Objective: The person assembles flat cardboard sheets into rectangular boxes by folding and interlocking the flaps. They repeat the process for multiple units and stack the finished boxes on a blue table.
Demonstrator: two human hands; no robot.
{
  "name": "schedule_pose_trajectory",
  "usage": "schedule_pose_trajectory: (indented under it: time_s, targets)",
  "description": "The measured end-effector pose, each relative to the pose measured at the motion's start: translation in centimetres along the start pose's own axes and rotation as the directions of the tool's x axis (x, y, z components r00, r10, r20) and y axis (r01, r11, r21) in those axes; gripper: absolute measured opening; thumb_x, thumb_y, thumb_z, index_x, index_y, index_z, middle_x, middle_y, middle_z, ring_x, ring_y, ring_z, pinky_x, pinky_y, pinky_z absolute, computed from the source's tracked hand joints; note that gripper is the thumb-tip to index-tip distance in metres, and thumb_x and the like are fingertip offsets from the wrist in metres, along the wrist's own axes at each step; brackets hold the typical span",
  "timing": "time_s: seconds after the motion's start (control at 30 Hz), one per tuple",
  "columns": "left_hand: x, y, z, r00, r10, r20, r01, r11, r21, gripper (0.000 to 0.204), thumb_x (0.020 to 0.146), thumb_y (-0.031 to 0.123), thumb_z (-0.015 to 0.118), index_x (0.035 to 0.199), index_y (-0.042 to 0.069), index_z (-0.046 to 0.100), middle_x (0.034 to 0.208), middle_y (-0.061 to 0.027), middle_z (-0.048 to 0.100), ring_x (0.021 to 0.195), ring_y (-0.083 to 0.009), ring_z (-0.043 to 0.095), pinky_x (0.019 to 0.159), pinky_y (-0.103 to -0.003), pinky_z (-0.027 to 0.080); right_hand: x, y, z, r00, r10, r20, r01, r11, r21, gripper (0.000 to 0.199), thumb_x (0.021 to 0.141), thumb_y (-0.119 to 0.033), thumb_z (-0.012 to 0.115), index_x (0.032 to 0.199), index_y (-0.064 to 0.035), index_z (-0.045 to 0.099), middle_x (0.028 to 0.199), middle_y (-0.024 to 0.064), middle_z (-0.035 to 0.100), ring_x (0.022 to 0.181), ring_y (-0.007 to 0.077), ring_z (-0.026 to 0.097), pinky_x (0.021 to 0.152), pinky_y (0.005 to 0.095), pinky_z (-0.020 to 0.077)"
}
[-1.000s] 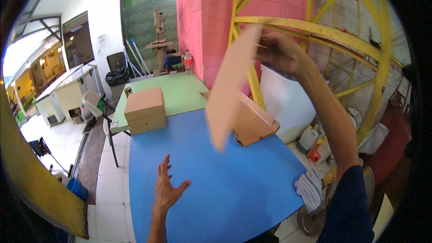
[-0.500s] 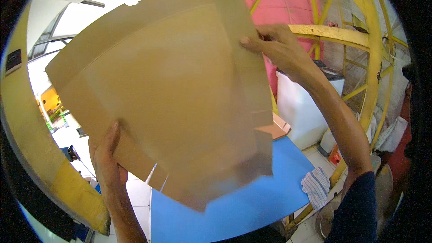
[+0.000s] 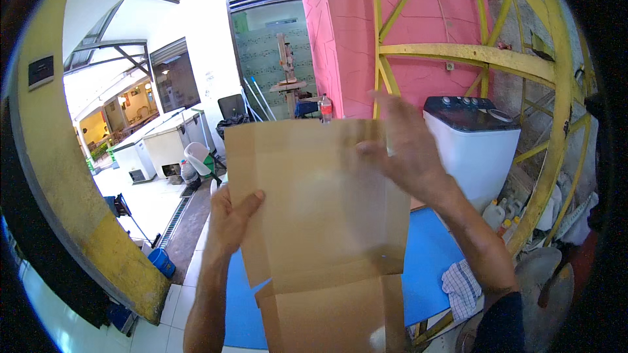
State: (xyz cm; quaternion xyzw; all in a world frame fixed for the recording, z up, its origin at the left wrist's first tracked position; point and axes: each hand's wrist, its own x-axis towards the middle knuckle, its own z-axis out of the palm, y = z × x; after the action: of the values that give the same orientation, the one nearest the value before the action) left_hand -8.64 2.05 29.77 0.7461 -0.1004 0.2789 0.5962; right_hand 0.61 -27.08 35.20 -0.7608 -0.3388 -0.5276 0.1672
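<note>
A flat brown cardboard box blank [image 3: 314,209] with creases and slits stands in front of me, above a blue tabletop [image 3: 428,265]. Its lower panel bends at a fold toward me. My left hand [image 3: 229,219] grips the left edge, thumb on the near face and fingers hidden behind. At the upper right of the cardboard my right hand [image 3: 412,147] is raised, blurred by motion, its fingers stretched upward and the thumb apart. Whether that thumb touches the cardboard I cannot tell.
A checked cloth [image 3: 463,287] lies at the table's right edge. Beyond stand a white washing machine [image 3: 468,150] and a yellow metal frame [image 3: 471,53]. A yellow pillar [image 3: 98,222] rises on the left, with a blue bucket [image 3: 161,263] by its foot. White chest freezers [image 3: 173,140] stand farther back.
The cardboard has come down and straightened from its tilt, uncovering the background. My right hand has let go of its upper right edge. My left hand still grips the left side.
</note>
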Motion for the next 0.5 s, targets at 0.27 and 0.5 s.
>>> schedule_pose_trajectory:
  time_s: [0.27, 0.5]
  targets:
    - [-1.6, -1.5, 1.9, 0.995, 0.099, 0.016, -0.098, 0.994, -0.051, 0.026, 0.098, 0.017, 0.064, 0.114, -0.003, 0.065, 0.101, -0.0070, 0.072, 0.084, -0.0101, 0.065, 0.074, -0.027, 0.053, 0.6, -4.4, 4.7, 0.987, -0.099, 0.126, 0.076, 0.982, 0.176, 0.039, 0.075, -0.018, 0.079, 0.104, -0.0044, 0.056, 0.109, 0.0137, 0.062, 0.099, 0.0330, 0.063, 0.083, 0.0417, 0.0522]
    - [-1.5, -1.6, 0.5, 0.996, 0.074, -0.052, -0.076, 0.996, -0.041, 0.023, 0.099, 0.018, 0.063, 0.110, -0.003, 0.066, 0.098, -0.0058, 0.072, 0.085, -0.0089, 0.064, 0.073, -0.027, 0.051, -0.3, -8.0, 5.6, 0.983, -0.048, 0.176, -0.054, 0.844, 0.533, 0.020, 0.087, -0.013, 0.069, 0.100, 0.0001, 0.062, 0.107, 0.0150, 0.069, 0.093, 0.0353, 0.067, 0.076, 0.0444, 0.0537]
